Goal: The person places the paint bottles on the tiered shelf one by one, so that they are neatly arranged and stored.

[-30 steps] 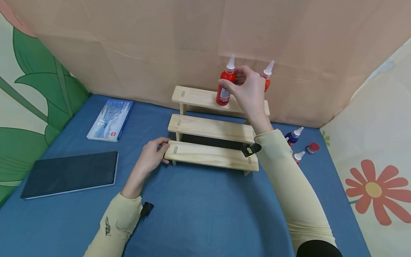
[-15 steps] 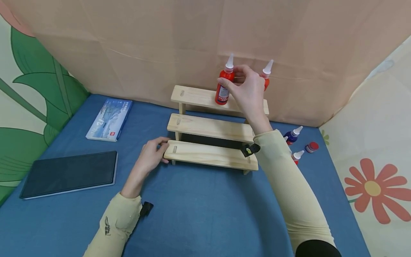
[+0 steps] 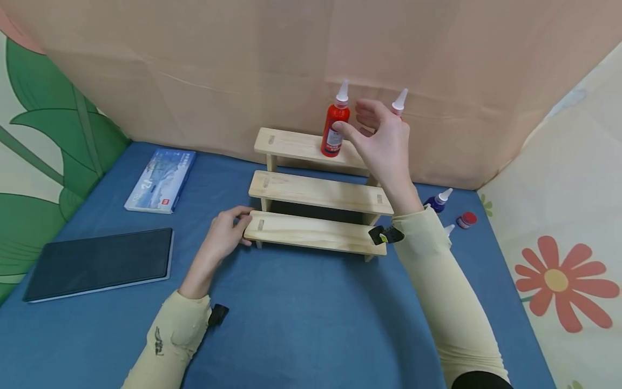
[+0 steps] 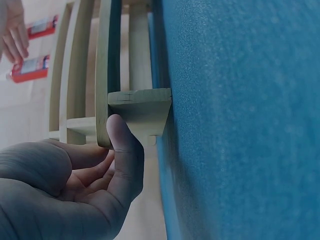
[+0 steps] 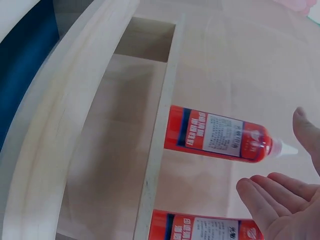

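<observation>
Red bottle: upright on the top shelf, standing on its own!
Right hand: thumb and fingers apart, holding nothing, just clear of that bottle; best drawn straight back, I'd say, minding the second red bottle partly hidden behind it.
Left hand: pinching the bottom shelf at its left end; light, even pressure should prevent rocking.

And there's the right arm, stretched long and forward; the right hand sits high, thumb spread away from gently bent fingers; across from it, the left arm angles in lower; the left hand is curled, thumb and fingers set in a pinch.
</observation>
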The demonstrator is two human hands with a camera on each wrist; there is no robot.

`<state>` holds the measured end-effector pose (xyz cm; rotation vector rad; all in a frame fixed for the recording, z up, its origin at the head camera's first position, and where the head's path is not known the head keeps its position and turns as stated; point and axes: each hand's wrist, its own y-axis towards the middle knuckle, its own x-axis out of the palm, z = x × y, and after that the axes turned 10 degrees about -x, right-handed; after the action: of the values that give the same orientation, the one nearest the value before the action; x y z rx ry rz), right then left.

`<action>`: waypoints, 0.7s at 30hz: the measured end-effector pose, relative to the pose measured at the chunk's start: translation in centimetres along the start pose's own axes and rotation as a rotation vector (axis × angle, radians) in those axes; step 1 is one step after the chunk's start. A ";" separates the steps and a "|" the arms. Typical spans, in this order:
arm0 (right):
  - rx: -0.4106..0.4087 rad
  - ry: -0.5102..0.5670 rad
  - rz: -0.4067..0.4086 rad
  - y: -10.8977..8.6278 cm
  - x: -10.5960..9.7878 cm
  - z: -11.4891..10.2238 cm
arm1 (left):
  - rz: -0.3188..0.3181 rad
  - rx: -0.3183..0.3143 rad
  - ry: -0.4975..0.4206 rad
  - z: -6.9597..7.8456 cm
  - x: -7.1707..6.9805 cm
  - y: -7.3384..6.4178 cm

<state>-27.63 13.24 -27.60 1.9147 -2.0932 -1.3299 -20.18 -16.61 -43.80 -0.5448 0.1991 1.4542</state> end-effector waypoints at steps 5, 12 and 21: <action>-0.014 0.002 0.008 -1.2 -0.9 -0.1 | -0.001 0.000 0.003 0.0 -0.1 0.0; -0.005 0.014 0.029 -3.6 -2.7 -0.4 | -0.008 0.004 0.013 0.2 0.0 0.1; 0.023 -0.014 0.058 -6.0 -4.4 0.3 | 0.002 0.009 0.018 0.0 0.0 0.1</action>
<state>-21.77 17.62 -28.97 1.8435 -2.1625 -1.3176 -20.24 -16.60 -43.80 -0.5506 0.2200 1.4500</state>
